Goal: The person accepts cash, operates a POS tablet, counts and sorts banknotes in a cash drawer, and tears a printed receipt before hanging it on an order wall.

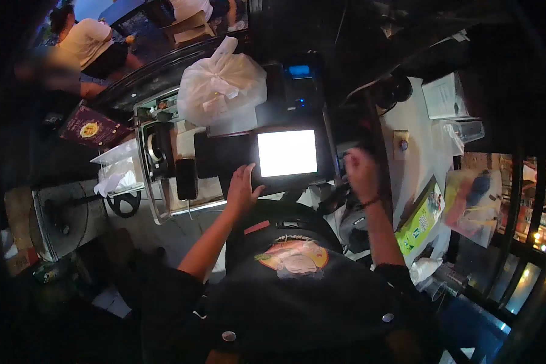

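A tablet-like touchscreen (287,153) glows plain white in a dark surround in front of me. At its lower left edge rests my left hand (242,189), fingers stretched and thumb apart, holding nothing that I can see. My right hand (361,174) is to the right of the screen, above a dark area. Its fingers look bent but are blurred, so whether they hold anything is unclear. Behind the screen sits a tied white plastic bag (221,85). A black device with blue lights (299,88) stands beside the bag. A dark phone (187,179) lies to the left.
A maroon menu (96,125) and a white holder with tissues (118,176) are at the left, above a fan (64,213). On the right are a green leaflet (420,221), a clear stand (446,97) and plastic cups (446,279). People (91,39) sit beyond the counter.
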`<state>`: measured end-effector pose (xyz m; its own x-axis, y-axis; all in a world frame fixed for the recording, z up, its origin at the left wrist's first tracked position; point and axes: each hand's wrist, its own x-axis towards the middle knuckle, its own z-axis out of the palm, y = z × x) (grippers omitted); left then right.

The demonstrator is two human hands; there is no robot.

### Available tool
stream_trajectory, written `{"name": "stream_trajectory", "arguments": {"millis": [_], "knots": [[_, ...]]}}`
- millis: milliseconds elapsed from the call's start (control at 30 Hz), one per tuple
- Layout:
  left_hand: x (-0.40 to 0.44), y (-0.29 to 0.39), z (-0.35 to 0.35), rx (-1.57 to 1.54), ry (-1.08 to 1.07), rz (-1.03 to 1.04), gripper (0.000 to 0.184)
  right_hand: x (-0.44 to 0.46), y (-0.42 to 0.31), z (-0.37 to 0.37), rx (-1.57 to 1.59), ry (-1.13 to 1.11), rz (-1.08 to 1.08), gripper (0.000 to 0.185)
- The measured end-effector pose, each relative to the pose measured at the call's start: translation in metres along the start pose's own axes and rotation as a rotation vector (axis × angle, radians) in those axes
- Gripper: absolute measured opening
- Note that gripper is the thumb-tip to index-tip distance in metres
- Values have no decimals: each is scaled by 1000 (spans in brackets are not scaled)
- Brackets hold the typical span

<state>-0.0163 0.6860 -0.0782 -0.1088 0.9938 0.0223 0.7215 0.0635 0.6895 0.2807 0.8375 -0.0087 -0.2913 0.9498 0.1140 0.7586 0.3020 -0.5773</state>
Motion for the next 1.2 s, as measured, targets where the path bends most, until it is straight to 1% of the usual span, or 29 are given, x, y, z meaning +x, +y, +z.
{"name": "stream_trajectory", "arguments": {"millis": [67, 100, 167, 200, 267, 300, 333, 400, 433, 467, 500, 533, 567, 600, 633, 667, 700, 767, 833, 867, 900, 933, 1000, 1033, 1067, 1100, 1200], "knots": [[6, -1, 0, -4, -15, -92, 71, -12, 15, 59, -15, -152, 171, 25], [10, -4, 1, -14, -17, -88, 71, -13, 16, 72, -24, -150, 174, 25], [20, -11, 4, -209, -25, -189, 81, -11, 15, 93, -85, -85, 234, 28], [24, -16, 2, -212, -29, -184, 81, -10, 16, 102, -88, -80, 239, 28], [30, -23, 0, -295, -148, -375, 88, -7, 16, 106, -58, -53, 301, 28], [34, -25, 0, -301, -159, -387, 89, -5, 18, 104, -52, -122, 380, 30], [35, -23, -2, -304, -160, -385, 89, -6, 16, 103, -56, -120, 381, 30], [41, -18, -11, -299, -229, -367, 90, -6, 9, 102, -21, -71, 361, 29], [48, -33, -3, -437, -363, -328, 94, -8, 7, 104, -78, -32, 355, 28], [48, -26, -10, -367, -394, -345, 99, -12, 13, 110, -120, 15, 330, 26], [39, -50, 24, -357, -376, -330, 103, -20, 38, 123, -47, 90, 234, 22], [39, -26, -3, -168, -395, -328, 107, -19, 33, 119, -89, 42, 267, 22], [46, -23, -17, -149, -512, -239, 107, -22, 46, 119, -269, -66, -41, 23], [40, -30, -6, -254, -436, -402, 106, -22, 17, 108, -59, -50, 115, 23], [34, -37, -3, -309, -369, -403, 101, -28, 24, 116, 98, -59, 137, 25], [30, -39, -3, -343, -330, -437, 97, -26, -1, 107, 236, -93, 389, 26], [26, -34, -13, -323, -306, -477, 94, -32, 2, 113, 213, -84, 426, 24], [16, -33, -27, -309, -304, -546, 93, -37, -8, 116, 172, -209, 550, 21], [7, -38, -32, -293, -292, -568, 93, -43, -16, 129, 126, -188, 537, 23], [3, -46, -31, -299, -291, -631, 93, -43, -20, 136, 78, -156, 534, 26], [-1, -53, -30, -306, -289, -691, 94, -41, -22, 142, 296, -221, 581, 34], [-8, -69, -14, -290, -197, -731, 95, -35, -50, 133, 365, -256, 540, 39], [-7, -69, -33, -563, -139, -864, 94, -49, 0, 186, 401, -239, 594, 42], [-6, -74, -35, -563, -129, -861, 94, -45, -8, 186, 424, -242, 670, 43], [-6, -81, -36, -558, -129, -893, 93, -38, -35, 179, 446, -249, 744, 43], [-5, -88, -32, -553, -127, -928, 91, -21, -75, 152, 603, -399, 796, 40], [-10, -106, -9, -501, -123, -920, 88, -22, -55, 173, 673, -402, 701, 36]]}}
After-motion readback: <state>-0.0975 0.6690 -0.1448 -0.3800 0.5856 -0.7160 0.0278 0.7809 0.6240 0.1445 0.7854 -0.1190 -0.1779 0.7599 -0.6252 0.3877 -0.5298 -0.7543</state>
